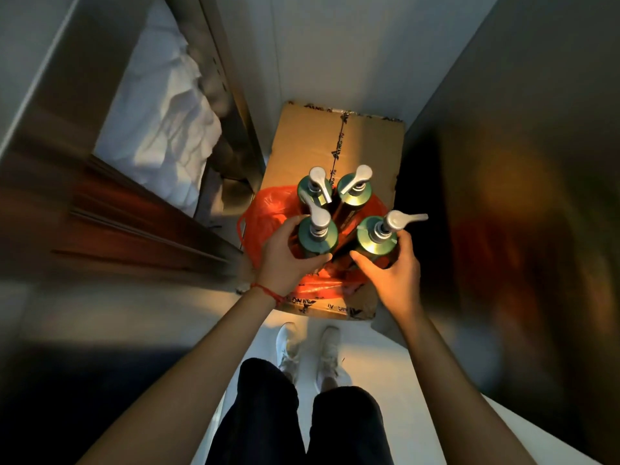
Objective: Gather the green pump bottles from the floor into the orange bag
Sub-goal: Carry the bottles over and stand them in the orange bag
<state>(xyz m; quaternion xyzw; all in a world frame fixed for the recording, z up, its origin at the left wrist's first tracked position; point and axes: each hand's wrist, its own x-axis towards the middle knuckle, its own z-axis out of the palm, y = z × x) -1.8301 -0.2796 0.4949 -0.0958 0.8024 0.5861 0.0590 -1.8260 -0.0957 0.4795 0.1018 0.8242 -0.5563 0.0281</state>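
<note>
1. Gripping one green pump bottle (318, 237) in our left hand (291, 260), fingers curled round its shoulder, we hold it over the orange bag (278, 209).
2. Our right hand (391, 273) clasps a second bottle (377, 239) likewise; two more bottles (355, 193) stand just beyond our fingers, over the bag on cardboard (369, 146).
3. We judge them rigid, smooth, perhaps heavy with liquid: hold the body, not the pump head.
4. The thin bag looks limp and may collapse inward.
</note>
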